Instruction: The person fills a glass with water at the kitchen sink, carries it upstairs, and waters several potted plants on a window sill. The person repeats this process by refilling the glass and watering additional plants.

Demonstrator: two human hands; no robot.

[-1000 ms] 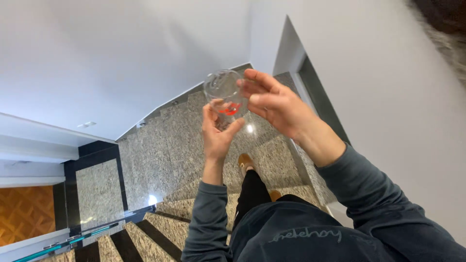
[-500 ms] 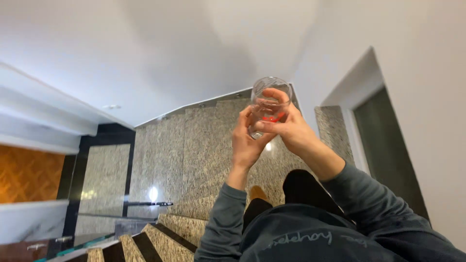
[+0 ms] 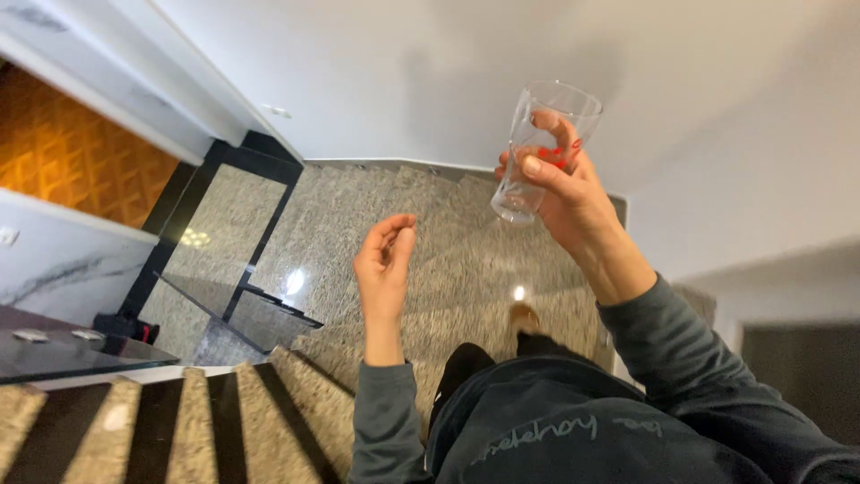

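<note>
The clear drinking glass (image 3: 542,148), bearing a red printed mark on its side, was held tilted and raised above the granite stairs (image 3: 430,242); the right hand (image 3: 564,193) kept a closed grip around its lower half; the glass appeared empty. The left hand (image 3: 383,264) hung apart below it, fingers loosely curled, holding nothing. White walls (image 3: 376,81) flanked the descent; no signs were visible.

One glass (image 3: 543,148) (clear, red print) at upper right, two hands (image 3: 383,269) mid-frame, and one shoe (image 3: 524,315) below centre.
</note>
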